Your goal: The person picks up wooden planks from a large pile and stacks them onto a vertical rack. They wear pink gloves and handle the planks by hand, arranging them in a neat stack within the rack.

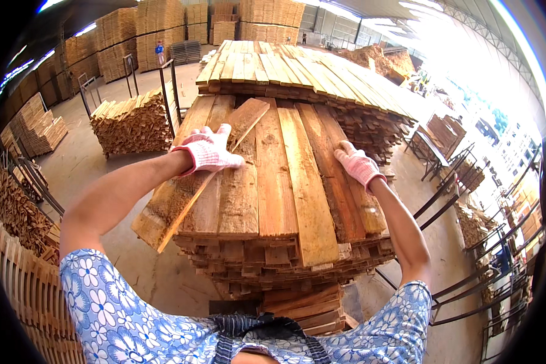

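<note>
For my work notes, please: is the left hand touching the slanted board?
Touching: the head view shows the left hand lying across the slanted board, which continues beyond it.

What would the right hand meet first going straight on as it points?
Skimming over the nearby boards, the right hand would probably meet the near edge of the raised stack first, though depth is unclear.

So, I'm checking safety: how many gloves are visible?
2: one on the left hand, over the slanted board; one on the right hand, at the right of the pile. The distant person is too small to tell.
</note>
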`<state>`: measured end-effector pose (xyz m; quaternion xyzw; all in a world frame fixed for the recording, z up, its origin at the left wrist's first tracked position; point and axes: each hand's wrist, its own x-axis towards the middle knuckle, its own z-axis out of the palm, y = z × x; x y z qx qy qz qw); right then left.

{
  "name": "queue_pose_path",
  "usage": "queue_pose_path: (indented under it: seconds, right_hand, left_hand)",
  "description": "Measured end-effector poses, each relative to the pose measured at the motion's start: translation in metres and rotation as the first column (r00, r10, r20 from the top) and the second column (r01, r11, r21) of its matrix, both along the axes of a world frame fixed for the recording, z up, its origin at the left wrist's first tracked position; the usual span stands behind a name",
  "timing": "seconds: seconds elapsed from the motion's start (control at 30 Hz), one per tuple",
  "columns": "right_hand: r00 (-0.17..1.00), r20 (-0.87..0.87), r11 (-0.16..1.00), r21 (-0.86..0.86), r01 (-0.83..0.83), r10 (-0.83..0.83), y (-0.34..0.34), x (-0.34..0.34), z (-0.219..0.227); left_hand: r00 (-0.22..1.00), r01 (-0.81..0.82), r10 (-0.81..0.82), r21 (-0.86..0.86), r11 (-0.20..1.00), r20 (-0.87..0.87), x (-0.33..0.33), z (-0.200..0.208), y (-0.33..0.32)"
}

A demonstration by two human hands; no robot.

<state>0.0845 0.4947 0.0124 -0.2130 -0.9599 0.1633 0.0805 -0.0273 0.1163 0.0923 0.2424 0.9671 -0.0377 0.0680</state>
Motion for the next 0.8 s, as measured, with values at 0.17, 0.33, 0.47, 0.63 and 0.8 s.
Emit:
queue_pose_path:
  seconds: [0.17,0.33,0.47,0.63,0.8]
  right_hand:
    - [0.997,-0.065,0.999,-0.007,-0.041,0.041,0.004,0.001,-0.001]
    - [1.0,-0.007,0.999,-0.036,0.018,-0.018,0.003,-0.008,-0.001]
    - [0.993,-0.006,0.986,-0.118,-0.115,0.115,0.012,0.001,0.001]
    - [0.929,-0.311,0.605,-0.706,-0.368,0.202,0.075,0.02,-0.02]
    - [0.965,-0.16,0.93,-0.271,-0.247,0.21,0.031,0.03,-0.024]
  left_hand:
    - [0.991,-0.084,0.065,0.171,0.982,0.115,-0.024,-0.002,-0.004]
    - [0.996,0.024,-0.049,0.297,0.955,0.076,0.004,0.016,-0.01]
    - [0.953,0.254,-0.3,0.426,0.869,0.043,0.05,0.013,-0.034]
    - [0.593,0.778,-0.581,0.209,0.593,-0.557,0.135,-0.02,-0.097]
    - [0.207,0.858,-0.543,-0.116,0.5,-0.814,0.19,-0.101,-0.126]
